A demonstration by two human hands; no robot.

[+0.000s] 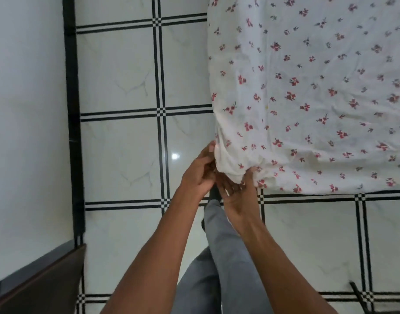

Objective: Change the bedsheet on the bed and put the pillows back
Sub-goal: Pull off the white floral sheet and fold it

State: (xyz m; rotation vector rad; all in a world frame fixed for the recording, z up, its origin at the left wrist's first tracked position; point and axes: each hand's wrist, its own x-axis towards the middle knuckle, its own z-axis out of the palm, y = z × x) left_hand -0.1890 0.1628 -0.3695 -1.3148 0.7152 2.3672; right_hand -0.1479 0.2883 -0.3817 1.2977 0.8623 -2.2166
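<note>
A white bedsheet printed with small red flowers covers the bed at the upper right. Its near-left corner hangs over the bed's corner and is bunched. My left hand grips the bunched fabric at that corner from the left, fingers curled into the folds. Just below the corner, my right hand is palm up, its fingers curled under the sheet's hem. No pillows are in view.
White floor tiles with black stripe borders fill the room to the left of and below the bed. A white wall with a black skirting runs down the left. A dark wooden piece sits at the bottom left. My grey trouser legs stand below the hands.
</note>
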